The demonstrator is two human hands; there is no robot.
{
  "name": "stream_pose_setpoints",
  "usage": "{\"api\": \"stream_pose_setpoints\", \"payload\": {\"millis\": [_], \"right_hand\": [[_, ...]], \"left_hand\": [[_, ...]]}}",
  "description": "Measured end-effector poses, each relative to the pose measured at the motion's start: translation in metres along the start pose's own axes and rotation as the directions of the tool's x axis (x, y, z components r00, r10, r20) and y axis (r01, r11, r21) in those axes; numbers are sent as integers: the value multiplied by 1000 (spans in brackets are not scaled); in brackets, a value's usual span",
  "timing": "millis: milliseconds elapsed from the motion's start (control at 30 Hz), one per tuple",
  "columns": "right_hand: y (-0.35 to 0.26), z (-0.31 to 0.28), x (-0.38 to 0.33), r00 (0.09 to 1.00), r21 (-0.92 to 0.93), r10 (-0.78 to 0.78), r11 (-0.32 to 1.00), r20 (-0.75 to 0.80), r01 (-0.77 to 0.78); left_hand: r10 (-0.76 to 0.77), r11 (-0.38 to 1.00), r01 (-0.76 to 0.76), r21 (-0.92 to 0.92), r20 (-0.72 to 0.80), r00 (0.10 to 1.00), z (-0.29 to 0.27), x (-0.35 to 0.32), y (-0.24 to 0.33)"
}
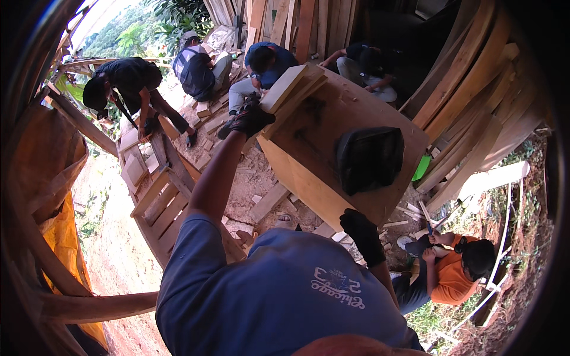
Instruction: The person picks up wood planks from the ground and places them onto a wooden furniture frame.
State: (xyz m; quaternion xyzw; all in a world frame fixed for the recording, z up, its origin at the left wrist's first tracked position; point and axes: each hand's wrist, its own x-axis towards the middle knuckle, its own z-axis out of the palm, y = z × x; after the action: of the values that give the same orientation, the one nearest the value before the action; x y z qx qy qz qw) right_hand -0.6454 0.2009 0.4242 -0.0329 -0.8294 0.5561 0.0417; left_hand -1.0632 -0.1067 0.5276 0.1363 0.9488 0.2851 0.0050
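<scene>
A large plywood box (309,184) is tilted up in front of me, with a black dome-shaped piece (368,157) on its broad face. My left hand (252,118), in a black glove, grips the box's upper corner, where thick board ends (285,88) stick out. My right hand (362,234), also gloved in black, holds the lower edge of the box from beneath. Both arms reach out from my blue shirt.
Three people crouch over timber at the back (199,71), and another bends over at the left (127,83). A person in an orange shirt (448,270) squats at lower right. Planks (469,77) lean at the right. A slatted wooden frame (160,207) and offcuts lie on the dirt.
</scene>
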Motion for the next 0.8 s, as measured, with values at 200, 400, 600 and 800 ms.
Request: {"api": "stream_pose_setpoints", "payload": {"millis": [200, 400, 600, 800], "right_hand": [[19, -8, -46, 998, 111, 56, 992, 35, -59], [49, 15, -75, 947, 366, 236, 880, 219, -304], [15, 38, -67, 946, 225, 15, 970, 324, -92], [-34, 83, -48, 830, 159, -349, 937, 435, 311]], "left_hand": [[175, 971, -152, -184, 114, 978, -23, -63, -9], [44, 290, 177, -940, 198, 979, 26, -251, -25], [-196, 498, 187, -847, 101, 976, 76, -381, -23], [383, -409, 413, -814, 258, 887, 136, -412, -49]]}}
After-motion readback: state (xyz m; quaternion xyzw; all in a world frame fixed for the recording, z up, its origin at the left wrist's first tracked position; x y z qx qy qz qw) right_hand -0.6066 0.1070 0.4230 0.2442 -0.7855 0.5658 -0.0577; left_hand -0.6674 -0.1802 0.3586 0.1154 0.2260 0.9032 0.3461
